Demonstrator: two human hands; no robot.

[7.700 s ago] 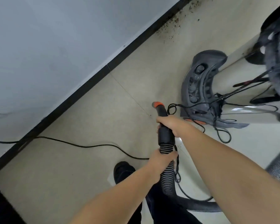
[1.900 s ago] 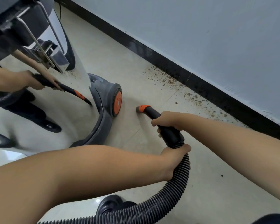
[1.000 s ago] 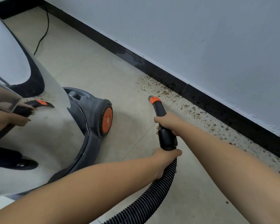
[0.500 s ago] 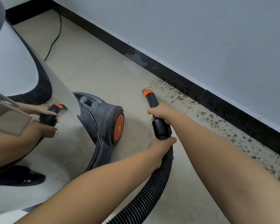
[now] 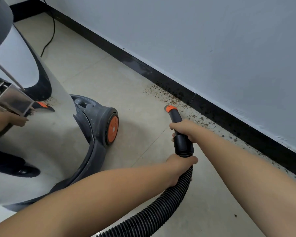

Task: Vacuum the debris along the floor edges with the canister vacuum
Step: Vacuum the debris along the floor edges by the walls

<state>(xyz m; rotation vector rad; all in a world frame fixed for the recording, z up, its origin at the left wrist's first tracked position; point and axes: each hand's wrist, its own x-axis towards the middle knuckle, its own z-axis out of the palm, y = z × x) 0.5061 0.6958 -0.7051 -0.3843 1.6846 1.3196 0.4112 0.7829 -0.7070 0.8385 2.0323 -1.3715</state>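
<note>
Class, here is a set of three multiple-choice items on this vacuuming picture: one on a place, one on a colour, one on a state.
1. Where does the debris lie?
A. along the black baseboard
B. under the canister vacuum
C. on the wall

2. What colour is the tip of the nozzle?
A. blue
B. orange
C. white

3. How is the hose held?
A. the left hand grips it, and the right hand grips the nozzle
B. it lies loose on the floor
C. one hand only

Key: 1 A, brown specks line the baseboard; 2 B, the collar at the nozzle's mouth is orange; 3 A, both hands curl round the tube.
</note>
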